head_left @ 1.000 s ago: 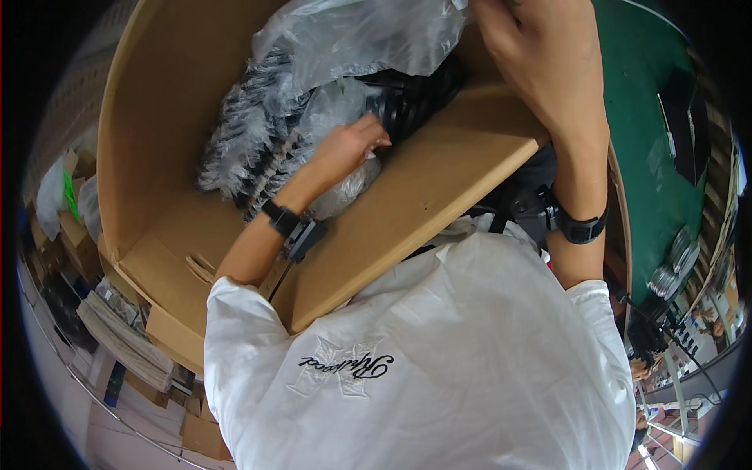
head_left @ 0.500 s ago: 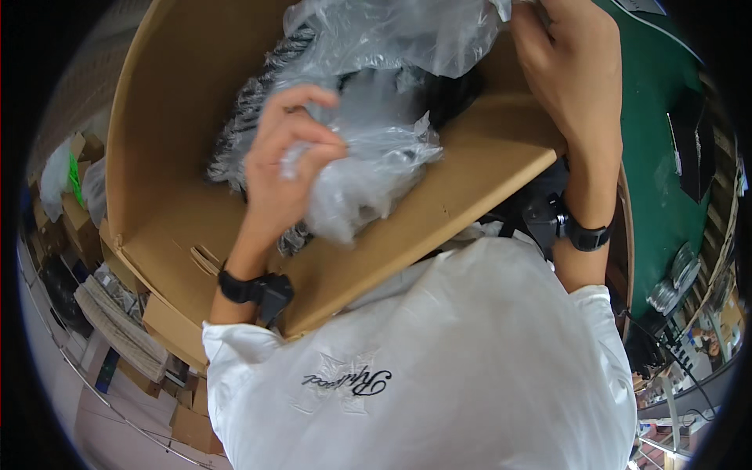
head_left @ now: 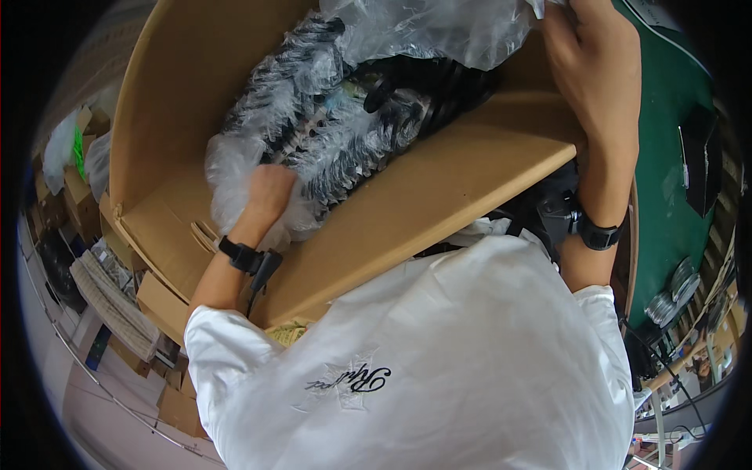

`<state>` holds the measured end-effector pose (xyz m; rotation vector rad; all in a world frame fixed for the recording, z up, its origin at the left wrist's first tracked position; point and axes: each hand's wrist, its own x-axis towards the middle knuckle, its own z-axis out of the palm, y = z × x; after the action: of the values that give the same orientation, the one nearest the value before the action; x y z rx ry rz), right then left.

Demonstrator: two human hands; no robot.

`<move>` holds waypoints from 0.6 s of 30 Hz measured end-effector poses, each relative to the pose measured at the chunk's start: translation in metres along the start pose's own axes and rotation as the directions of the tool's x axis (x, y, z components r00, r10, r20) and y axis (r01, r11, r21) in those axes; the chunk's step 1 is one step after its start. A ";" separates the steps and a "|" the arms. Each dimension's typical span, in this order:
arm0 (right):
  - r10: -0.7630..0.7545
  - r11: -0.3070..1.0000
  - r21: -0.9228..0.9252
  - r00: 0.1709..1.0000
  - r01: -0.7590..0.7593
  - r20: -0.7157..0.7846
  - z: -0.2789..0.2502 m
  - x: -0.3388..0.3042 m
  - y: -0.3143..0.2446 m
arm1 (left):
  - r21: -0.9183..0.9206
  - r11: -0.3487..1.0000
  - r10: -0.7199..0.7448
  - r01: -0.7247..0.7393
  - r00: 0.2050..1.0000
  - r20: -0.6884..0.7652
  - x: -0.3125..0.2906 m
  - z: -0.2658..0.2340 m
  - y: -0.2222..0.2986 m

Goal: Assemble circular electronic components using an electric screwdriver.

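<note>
A large clear plastic bag [head_left: 439,31] lines an open cardboard box [head_left: 439,196] in front of me, its mouth spread apart. Inside lie rows of small dark items in clear wrapping [head_left: 360,133], tightly packed. My left hand [head_left: 272,192] is closed in a fist low in the box's near left part, with the bag's plastic bunched around it; its fingertips are hidden. Up at the top right, my right hand [head_left: 599,70] is closed on the bag's edge and holds it raised over the box's far side. Its fingertips are partly cut off by the picture's edge.
A green table [head_left: 666,219] stands at the right, carrying a black box-like object [head_left: 699,160] and clear round rolls or discs [head_left: 675,291]. Several cardboard boxes [head_left: 160,301] and bagged goods are piled at the left, behind a metal rail [head_left: 86,372].
My left hand has moved down and toward me, drawing the near part of the bag back to the left. More of the wrapped dark items now shows. My right hand has shifted slightly right.
</note>
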<state>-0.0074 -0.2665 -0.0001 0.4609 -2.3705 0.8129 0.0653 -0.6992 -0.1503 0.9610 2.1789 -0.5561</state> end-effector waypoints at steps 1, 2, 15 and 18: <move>0.016 0.999 -0.038 1.000 -0.016 0.006 -0.001 -0.001 -0.003 | -0.101 0.994 0.034 -0.046 0.993 -0.117 0.014 -0.014 0.012; 0.018 0.999 -0.044 1.000 -0.018 0.009 -0.003 -0.001 -0.002 | -0.196 0.975 0.054 -0.101 0.971 -0.233 0.030 -0.036 0.033; -0.039 0.999 -0.012 0.999 0.039 -0.019 0.006 -0.006 0.019 | -0.254 0.769 0.452 -0.587 0.780 -0.434 0.133 -0.060 0.073; -0.052 0.999 0.002 0.998 0.052 -0.019 0.003 -0.004 0.013 | -0.277 0.708 0.474 -0.649 0.728 -0.495 0.138 -0.050 0.067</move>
<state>-0.0122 -0.2580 -0.0100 0.5114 -2.3307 0.7928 0.0278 -0.5607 -0.2237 1.4950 2.0164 0.4588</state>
